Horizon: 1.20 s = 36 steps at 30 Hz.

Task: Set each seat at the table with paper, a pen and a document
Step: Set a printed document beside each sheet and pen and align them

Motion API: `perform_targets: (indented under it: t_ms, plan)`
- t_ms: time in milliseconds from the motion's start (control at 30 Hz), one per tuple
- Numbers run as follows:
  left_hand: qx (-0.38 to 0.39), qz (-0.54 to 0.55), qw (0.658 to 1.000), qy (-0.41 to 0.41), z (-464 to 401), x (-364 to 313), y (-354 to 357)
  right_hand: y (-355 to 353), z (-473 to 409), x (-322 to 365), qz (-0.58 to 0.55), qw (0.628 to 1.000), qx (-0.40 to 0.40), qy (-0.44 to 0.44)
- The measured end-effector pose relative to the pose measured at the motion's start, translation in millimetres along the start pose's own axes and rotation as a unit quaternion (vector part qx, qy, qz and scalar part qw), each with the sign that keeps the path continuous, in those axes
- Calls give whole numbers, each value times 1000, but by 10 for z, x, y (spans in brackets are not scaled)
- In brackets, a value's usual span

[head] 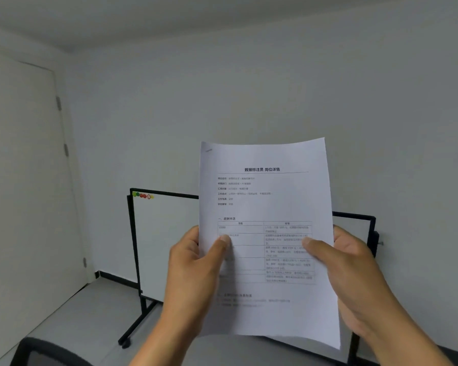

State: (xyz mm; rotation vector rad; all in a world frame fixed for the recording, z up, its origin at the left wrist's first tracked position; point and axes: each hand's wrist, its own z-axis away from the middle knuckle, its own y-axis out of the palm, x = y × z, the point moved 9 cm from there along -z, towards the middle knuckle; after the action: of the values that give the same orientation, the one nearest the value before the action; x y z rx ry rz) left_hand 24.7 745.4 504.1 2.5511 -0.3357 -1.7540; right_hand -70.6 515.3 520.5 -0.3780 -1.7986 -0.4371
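Note:
A printed document (267,196), a white sheet with a bold heading and a table of text, is held upright in front of me in the head view. My left hand (196,265) grips its left edge, thumb pressed on the front of the page. My right hand (347,270) grips the right edge the same way, thumb on the front and fingers behind. A staple mark shows at the sheet's top left corner. No table, pen or blank paper is in view.
A whiteboard (164,247) on a black wheeled stand stands against the wall behind the sheet, with coloured magnets (142,195) at its top left. A closed white door (24,180) is at the left. A dark chair back (43,352) shows at the bottom left.

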Motion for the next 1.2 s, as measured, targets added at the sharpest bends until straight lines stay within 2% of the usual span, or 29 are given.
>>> perform_targets:
  t_ms: [333, 467, 600, 867, 1033, 1200]
  plan:
    - [-84, -61, 995, 3, -1709, 953, 266, 390, -2256, -933, -42, 995, 88, 1]
    - [-149, -109, 983, 3, -2428, 1310, 280, 713, -3275, -1314, -45, 987, 151, 18]
    - [-201, -134, 970, 16, -2896, 1403, 97, 1184, -3915, -1472, -59, 977, 204, 21]
    - [-304, -180, 935, 38, -3685, 1785, -831, 2651, -4789, -2011, -72, 951, 298, 29]
    - [-353, -205, 912, 54, -4269, 2067, -1596, 3700, -5186, -2242, -46, 942, 332, 13]
    - [-377, -211, 900, 61, -4857, 2075, -2200, 4541, -5601, -2270, -36, 936, 350, -1]
